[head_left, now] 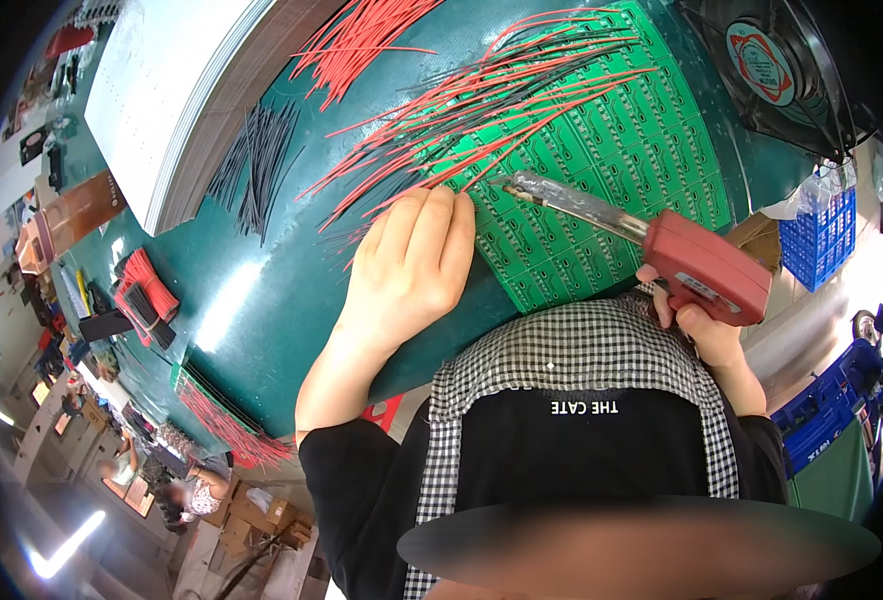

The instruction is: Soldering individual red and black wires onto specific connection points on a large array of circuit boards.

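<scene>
A large green circuit-board panel (612, 150) with rows of small identical boards lies on the table before me. Red and black wires (432, 125) fan out across its far left part. My left hand (417, 245) is closed at the panel's left edge, fingertips together on a thin red wire (502, 155); the exact pinch is hidden under the fingers. In my right hand (697, 320) is a red soldering gun (707, 268), gripped by its handle. Its metal barrel points left, and the tip sits just right of my left fingertips, above the panel.
A stack of white sheets (177, 90) stands at the far left, beside loose black wires (257, 165). More red wires (367, 40) lie at the back. A black fan (777, 65) is at the far right, a blue crate (820, 235) below it. Wired boards (222, 415) rest at the left edge.
</scene>
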Demonstrator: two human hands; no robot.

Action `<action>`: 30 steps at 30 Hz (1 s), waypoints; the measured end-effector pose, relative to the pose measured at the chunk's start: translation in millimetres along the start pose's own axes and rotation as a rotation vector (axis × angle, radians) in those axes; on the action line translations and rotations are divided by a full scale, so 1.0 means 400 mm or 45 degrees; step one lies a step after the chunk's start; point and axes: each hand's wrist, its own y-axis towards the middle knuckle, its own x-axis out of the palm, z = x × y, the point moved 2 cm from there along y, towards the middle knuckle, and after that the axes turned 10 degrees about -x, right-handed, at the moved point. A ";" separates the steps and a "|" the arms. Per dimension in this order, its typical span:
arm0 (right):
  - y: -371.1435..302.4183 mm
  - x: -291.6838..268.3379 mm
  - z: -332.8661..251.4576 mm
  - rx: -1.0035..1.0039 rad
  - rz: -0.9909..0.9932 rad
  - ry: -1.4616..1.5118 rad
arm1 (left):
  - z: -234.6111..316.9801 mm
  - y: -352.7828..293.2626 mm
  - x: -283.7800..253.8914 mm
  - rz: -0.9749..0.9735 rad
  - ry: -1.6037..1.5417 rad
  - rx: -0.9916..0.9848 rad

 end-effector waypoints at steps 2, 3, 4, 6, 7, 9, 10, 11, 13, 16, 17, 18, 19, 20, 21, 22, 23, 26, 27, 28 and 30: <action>0.003 0.001 -0.007 -0.015 -0.026 -0.039 | -0.001 -0.002 0.000 0.006 0.009 0.000; 0.004 0.000 -0.006 -0.015 -0.026 -0.039 | -0.001 -0.002 0.001 0.002 0.014 0.001; 0.005 -0.001 -0.006 -0.019 -0.042 -0.066 | -0.001 -0.002 0.002 -0.001 0.019 0.003; 0.004 0.000 -0.003 -0.023 -0.057 -0.092 | 0.000 -0.001 0.002 -0.003 0.018 0.001; 0.003 0.002 -0.001 -0.010 -0.059 -0.061 | 0.001 0.000 0.001 -0.006 0.016 -0.001; 0.003 0.005 0.000 0.003 -0.062 -0.029 | 0.001 0.001 -0.001 -0.012 0.024 0.000; 0.004 0.006 -0.001 0.003 -0.072 -0.040 | 0.001 0.001 -0.001 -0.019 0.032 -0.001; 0.005 0.007 -0.001 0.003 -0.081 -0.050 | 0.001 0.000 -0.002 -0.019 0.033 -0.001; 0.010 0.010 0.001 -0.003 -0.088 -0.049 | 0.002 0.001 -0.003 -0.021 0.019 -0.006; 0.011 0.011 0.006 0.010 -0.085 -0.027 | 0.002 0.001 -0.001 -0.022 0.032 0.001; 0.011 0.011 0.007 0.030 -0.073 -0.006 | 0.002 0.000 0.000 -0.021 0.032 0.001; 0.011 0.011 0.007 0.030 -0.074 -0.006 | 0.001 -0.001 0.001 -0.012 0.032 0.002; 0.012 0.011 0.008 0.038 -0.069 -0.010 | 0.001 -0.002 0.002 -0.003 0.031 0.002; 0.013 0.011 0.008 0.046 -0.065 -0.015 | 0.002 -0.001 0.001 -0.003 0.032 0.002; 0.014 0.010 0.007 0.046 -0.065 -0.015 | 0.003 0.000 -0.001 -0.016 0.036 0.001; 0.015 0.010 0.007 0.055 -0.076 -0.056 | 0.004 0.001 -0.002 -0.028 0.040 0.000; 0.016 0.010 0.006 0.064 -0.088 -0.098 | 0.004 0.001 -0.001 -0.028 0.039 0.000; 0.020 0.015 0.000 0.064 -0.054 -0.088 | 0.005 0.001 0.000 -0.021 0.026 -0.005; 0.017 0.013 0.001 0.064 -0.052 -0.089 | 0.004 0.001 -0.001 -0.026 0.030 -0.005; 0.012 0.009 0.004 0.063 -0.052 -0.092 | 0.005 0.001 -0.001 -0.031 0.035 -0.006; 0.006 0.005 0.006 0.062 -0.053 -0.094 | 0.005 0.000 -0.001 -0.028 0.035 -0.008</action>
